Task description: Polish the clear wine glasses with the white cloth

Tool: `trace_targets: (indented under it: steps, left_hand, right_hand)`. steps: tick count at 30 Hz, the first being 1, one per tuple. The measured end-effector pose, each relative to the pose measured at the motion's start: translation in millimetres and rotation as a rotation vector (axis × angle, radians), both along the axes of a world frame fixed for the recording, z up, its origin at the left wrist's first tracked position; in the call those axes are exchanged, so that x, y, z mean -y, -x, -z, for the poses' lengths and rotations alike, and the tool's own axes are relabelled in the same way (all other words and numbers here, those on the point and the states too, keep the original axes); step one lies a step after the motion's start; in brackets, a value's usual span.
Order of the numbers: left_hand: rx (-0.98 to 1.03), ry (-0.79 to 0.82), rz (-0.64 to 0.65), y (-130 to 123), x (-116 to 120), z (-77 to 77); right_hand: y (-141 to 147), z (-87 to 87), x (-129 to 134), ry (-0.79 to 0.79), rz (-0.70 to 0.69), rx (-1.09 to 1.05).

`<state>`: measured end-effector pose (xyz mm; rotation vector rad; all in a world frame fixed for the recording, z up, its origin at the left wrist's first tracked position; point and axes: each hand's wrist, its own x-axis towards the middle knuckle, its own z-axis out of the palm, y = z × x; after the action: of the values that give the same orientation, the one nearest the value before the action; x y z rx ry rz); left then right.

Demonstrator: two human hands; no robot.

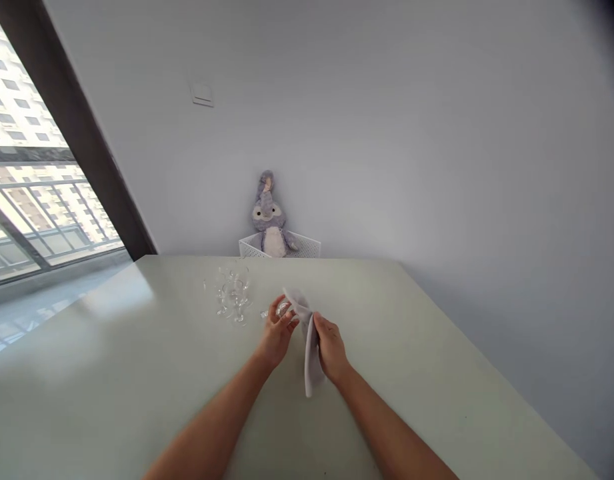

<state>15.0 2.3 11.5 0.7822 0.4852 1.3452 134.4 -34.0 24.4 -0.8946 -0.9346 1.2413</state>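
My left hand (279,330) is closed around a small clear glass piece (283,309) with a rounded body and a narrow end pointing left. In my right hand (331,347) is a pale grey cloth (313,363), pinched near its middle, its lower part hanging down. The cloth's upper end touches or lies very close to the glass piece and the left fingertips. To the left of both hands, a clear glass object (233,293) with several curled arms stands on the table; its transparency blurs its exact shape.
The pale table (137,373) reaches to the wall. Behind its far edge, a plush toy (273,230) sits in a white perforated basket (307,247). A wall switch (203,94) is at upper left, and a dark-framed window (51,200) is on the left.
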Motion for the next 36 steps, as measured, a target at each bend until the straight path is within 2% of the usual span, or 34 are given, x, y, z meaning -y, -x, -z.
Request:
trace_targets:
  steps: [3, 7, 9, 13, 16, 20, 23, 26, 29, 31, 36]
  left_hand:
    - [-0.037, -0.023, -0.026, -1.1, 0.2, -0.6]
    - [-0.096, -0.055, -0.062, -0.9, 0.4, -0.9]
    - [-0.143, -0.063, -0.068, -0.4, 1.3, -0.2]
    - [-0.370, -0.078, -0.025, 1.5, 4.1, 3.0]
    - [-0.512, -0.077, 0.041, 4.0, 6.2, 3.5]
    - [-0.381, -0.045, 0.234, 9.6, 7.4, -4.6]
    - [-0.351, -0.143, 0.256, 16.2, 4.7, -12.7]
    - [-0.399, -0.144, 0.217, 22.6, -0.8, -14.0]
    - [-0.496, -0.014, 0.146, 24.4, -4.6, -9.6]
    - [-0.502, 0.024, 0.131, 23.1, -4.3, -8.1]
    - [-0.326, -0.158, 0.234, 20.5, 0.6, -13.0]
  right_hand:
    - [2.5, 2.9, 0.8, -0.005, -0.054, -0.005]
    - [-6.6, -2.9, 2.0, -0.040, -0.275, 0.061]
    - [-8.7, -4.3, 2.6, -0.071, -0.343, 0.097]
    - [-8.4, 4.5, 0.7, -0.095, -0.295, 0.226]
    - [-10.3, 14.1, -2.8, -0.011, -0.301, 0.274]
    - [-16.2, 16.4, -7.1, 0.076, -0.306, 0.004]
    - [-17.2, 12.0, -6.6, 0.080, -0.302, -0.107]
    - [-13.7, 7.8, -1.8, 0.016, -0.344, 0.156]
    - [-9.9, 5.8, 3.0, -0.177, -0.284, 0.538]
    - [-9.5, 4.9, 2.9, -0.222, -0.247, 0.621]
    - [-18.1, -0.1, -6.0, 0.005, -0.366, 0.229]
